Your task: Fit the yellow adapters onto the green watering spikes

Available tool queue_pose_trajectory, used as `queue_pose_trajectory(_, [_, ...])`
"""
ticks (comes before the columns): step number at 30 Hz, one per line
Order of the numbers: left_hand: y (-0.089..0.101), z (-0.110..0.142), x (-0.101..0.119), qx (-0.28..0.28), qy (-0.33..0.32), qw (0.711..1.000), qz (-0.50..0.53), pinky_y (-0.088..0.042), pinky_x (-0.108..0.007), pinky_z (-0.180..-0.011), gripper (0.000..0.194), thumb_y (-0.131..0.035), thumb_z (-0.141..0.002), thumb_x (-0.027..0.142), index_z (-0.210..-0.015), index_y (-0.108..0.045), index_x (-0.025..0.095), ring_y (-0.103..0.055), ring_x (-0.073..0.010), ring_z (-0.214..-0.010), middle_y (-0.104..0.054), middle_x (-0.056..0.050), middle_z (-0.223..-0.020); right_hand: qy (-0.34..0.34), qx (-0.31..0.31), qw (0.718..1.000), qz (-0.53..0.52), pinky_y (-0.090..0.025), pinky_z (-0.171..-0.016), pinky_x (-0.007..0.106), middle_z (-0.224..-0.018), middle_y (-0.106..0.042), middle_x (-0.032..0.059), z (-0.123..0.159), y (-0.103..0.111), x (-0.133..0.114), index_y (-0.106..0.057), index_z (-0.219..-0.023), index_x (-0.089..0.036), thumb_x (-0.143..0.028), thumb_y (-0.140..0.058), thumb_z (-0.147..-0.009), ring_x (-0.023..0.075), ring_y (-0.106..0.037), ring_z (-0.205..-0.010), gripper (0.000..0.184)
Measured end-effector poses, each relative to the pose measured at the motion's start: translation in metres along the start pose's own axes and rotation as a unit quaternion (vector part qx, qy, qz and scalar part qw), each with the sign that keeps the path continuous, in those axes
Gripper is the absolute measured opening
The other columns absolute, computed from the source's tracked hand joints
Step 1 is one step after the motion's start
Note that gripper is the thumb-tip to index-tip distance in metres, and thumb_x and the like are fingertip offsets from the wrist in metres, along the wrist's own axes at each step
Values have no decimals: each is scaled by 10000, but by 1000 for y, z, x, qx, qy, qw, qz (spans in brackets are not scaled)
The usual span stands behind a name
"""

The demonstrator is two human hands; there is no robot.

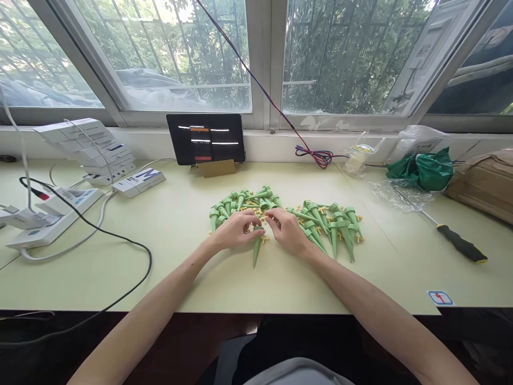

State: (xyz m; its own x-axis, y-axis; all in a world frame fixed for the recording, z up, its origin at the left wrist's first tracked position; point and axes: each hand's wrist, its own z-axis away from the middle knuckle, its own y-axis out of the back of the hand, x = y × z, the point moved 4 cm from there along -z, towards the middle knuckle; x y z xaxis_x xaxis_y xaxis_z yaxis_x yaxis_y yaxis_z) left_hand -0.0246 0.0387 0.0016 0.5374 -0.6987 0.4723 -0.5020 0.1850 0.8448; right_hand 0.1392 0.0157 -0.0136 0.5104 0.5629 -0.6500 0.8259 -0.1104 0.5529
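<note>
Head view: tapered green spikes (256, 253)

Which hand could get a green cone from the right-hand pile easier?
Probably the right hand: it's beside that pile, while the left hand is farther away and seems to hold another green cone.

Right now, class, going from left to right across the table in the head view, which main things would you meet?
White power strip, flat white box, left hand, right hand, right-side pile of green spikes, green bag, brown package.
</note>
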Motion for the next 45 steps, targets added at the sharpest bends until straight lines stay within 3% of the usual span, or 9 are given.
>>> queue_pose_trajectory(5, [-4, 1, 0, -13, -9, 1000, 13, -419, -287, -602, 222, -615, -866, 388, -897, -720, 194, -504, -146, -607, -590, -36, -776, -5, 3, 1000, 1, -481, -722, 276, -1007, -687, 89, 1, -2, 4, -620, -1025, -174, -227, -470, -978, 191, -631, -852, 166])
queue_pose_trajectory(12, [-4, 0, -5, 31, 5, 999, 4, -418, -275, -602, 222, -557, -911, 357, -825, -675, 190, -502, -140, -628, -553, -29, -780, -8, 4, 1000, -4, -463, -697, 262, -963, -680, 70, 0, 0, 2, -600, -1009, -176, -242, -462, -978, 180, -623, -815, 156])
queue_pose_trajectory(19, [3, -1, -11, 97, 47, 993, 43, -496, -254, -616, 233, -540, -931, 390, -951, -669, 196, -538, -121, -664, -575, -51, -946, -18, 7, 1000, 5, -448, -703, 267, -899, -658, 52, -1, 2, 0, -579, -970, -188, -271, -435, -989, 175, -605, -768, 167])
queue_pose_trajectory(23, [2, -2, -12, 108, 56, 991, 61, -535, -271, -670, 263, -509, -947, 400, -1028, -662, 201, -578, -151, -763, -585, -67, -998, -26, 32, 999, 3, -451, -723, 273, -883, -648, 46, -1, 4, -1, -560, -949, -193, -291, -426, -993, 171, -597, -760, 172])
queue_pose_trajectory(26, [2, -2, -11, 113, 70, 988, 80, -518, -253, -628, 269, -491, -958, 411, -1027, -644, 201, -579, -141, -730, -599, -64, -1003, -37, 53, 998, 0, -453, -713, 268, -875, -644, 43, -1, 6, 0, -550, -936, -199, -309, -426, -994, 166, -594, -753, 175])
queue_pose_trajectory(31, [2, 0, -9, 105, 114, 981, 117, -438, -218, -538, 248, -466, -977, 417, -1046, -582, 209, -505, -99, -547, -640, -5, -793, -36, 73, 996, -27, -452, -649, 252, -821, -631, 32, -2, 8, -2, -554, -899, -203, -318, -451, -980, 158, -585, -729, 174])
queue_pose_trajectory(35, [3, 1, -11, 119, 140, 968, 172, -416, -211, -510, 251, -489, -966, 453, -1052, -560, 228, -466, -94, -493, -556, 47, -632, -52, 80, 994, -58, -465, -617, 246, -806, -632, 28, -1, 9, -4, -556, -894, -206, -323, -477, -961, 151, -596, -700, 157])
queue_pose_trajectory(39, [6, 0, -14, 162, 159, 943, 242, -409, -198, -450, 288, -555, -920, 503, -1010, -554, 229, -460, -86, -482, -452, 54, -640, -67, 84, 991, -76, -483, -607, 247, -826, -644, 37, 0, 9, -5, -560, -907, -202, -322, -490, -946, 148, -608, -693, 144])
queue_pose_trajectory(45, [12, -1, -7, 189, 174, 919, 300, -394, -181, -395, 354, -613, -872, 539, -1000, -533, 218, -442, -65, -458, -497, 47, -692, -79, 100, 986, -109, -490, -574, 243, -840, -652, 42, 1, 9, -4, -571, -923, -195, -351, -516, -935, 144, -611, -671, 165])
